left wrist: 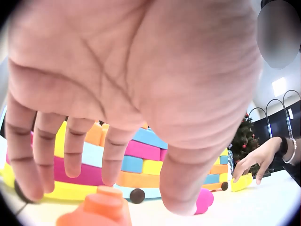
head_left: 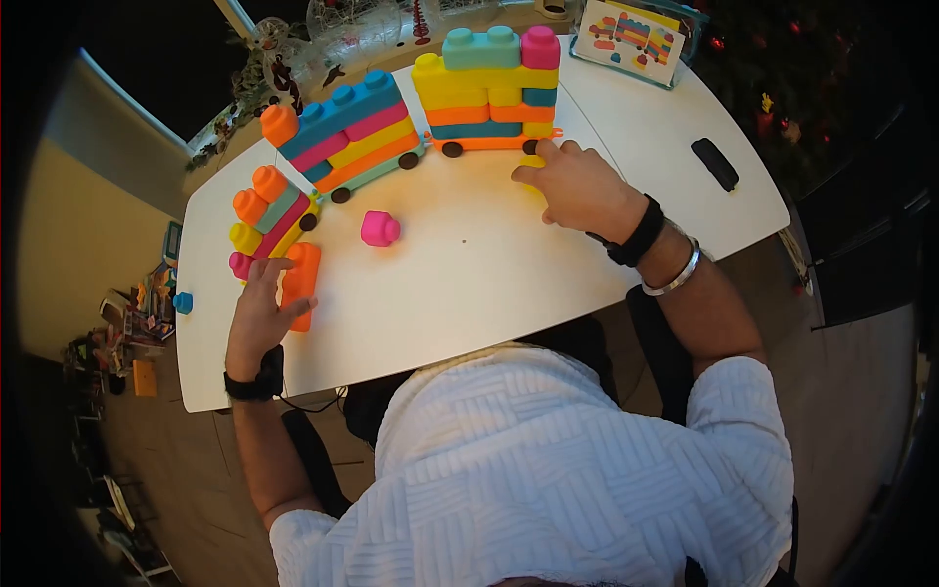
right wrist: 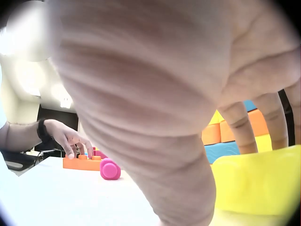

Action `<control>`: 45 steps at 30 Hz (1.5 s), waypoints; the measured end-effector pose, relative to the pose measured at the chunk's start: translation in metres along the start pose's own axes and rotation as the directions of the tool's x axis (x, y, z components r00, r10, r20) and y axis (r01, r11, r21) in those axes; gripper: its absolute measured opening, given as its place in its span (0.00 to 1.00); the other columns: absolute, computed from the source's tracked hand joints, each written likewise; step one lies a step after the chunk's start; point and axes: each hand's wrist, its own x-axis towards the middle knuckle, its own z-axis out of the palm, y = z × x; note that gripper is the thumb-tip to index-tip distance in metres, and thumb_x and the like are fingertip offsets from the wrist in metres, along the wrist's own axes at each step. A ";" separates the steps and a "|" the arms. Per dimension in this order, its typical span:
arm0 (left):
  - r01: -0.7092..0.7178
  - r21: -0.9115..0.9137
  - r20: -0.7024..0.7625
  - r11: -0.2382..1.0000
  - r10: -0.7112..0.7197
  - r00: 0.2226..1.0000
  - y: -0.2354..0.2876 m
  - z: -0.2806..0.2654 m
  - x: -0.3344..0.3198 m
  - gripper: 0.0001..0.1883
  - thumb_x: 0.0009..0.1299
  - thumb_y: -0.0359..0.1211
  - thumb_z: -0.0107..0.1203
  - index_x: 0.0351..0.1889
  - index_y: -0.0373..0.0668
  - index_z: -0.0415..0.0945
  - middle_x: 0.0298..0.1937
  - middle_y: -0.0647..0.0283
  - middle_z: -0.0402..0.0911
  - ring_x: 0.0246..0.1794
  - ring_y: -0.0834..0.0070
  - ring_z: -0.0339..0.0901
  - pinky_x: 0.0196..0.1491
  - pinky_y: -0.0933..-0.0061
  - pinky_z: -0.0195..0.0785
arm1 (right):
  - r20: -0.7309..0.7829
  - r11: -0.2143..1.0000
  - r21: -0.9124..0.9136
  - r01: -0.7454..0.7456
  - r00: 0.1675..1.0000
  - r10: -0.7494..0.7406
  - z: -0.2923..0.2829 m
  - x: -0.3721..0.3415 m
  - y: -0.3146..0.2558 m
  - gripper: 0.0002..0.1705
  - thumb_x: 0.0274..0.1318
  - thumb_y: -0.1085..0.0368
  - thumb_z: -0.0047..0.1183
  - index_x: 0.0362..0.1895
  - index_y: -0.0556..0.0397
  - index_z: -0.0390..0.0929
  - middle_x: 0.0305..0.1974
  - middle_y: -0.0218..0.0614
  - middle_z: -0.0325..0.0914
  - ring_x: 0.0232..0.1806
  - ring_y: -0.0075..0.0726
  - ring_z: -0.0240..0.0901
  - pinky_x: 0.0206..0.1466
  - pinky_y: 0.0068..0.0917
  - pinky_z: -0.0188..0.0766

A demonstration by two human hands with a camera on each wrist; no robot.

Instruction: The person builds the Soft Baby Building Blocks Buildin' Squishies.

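My left hand [head_left: 258, 315] reaches over a long orange block [head_left: 301, 284] lying on the table, fingers spread and nearly straight; in the left wrist view the orange block [left wrist: 101, 207] shows below the fingertips. At the foot of the rightmost block wagon [head_left: 489, 98], my right hand [head_left: 584, 194] hangs over a yellow block [head_left: 534, 168], mostly hidden in the head view. The right wrist view shows the yellow block [right wrist: 256, 183] with fingertips behind it and the thumb beside it, apart from it. Whether the fingers touch it I cannot tell.
A pink block [head_left: 380, 228] sits mid-table. Two more wheeled block wagons, one large [head_left: 352, 147] and one small [head_left: 279, 217], stand along the left. A small blue block [head_left: 183, 302], a black case [head_left: 715, 164] and a picture card [head_left: 628, 41] are near the edges.
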 end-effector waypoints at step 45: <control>-0.588 -0.507 -0.288 0.630 0.519 0.805 0.170 0.029 -0.024 0.24 0.68 0.15 0.67 0.61 0.39 0.76 0.60 0.52 0.76 0.53 0.64 0.82 0.50 0.67 0.84 | -0.420 0.620 0.601 0.505 0.859 -0.293 -0.030 -0.026 -0.071 0.29 0.58 0.62 0.73 0.60 0.55 0.74 0.51 0.46 0.78 0.52 0.58 0.80 0.54 0.45 0.79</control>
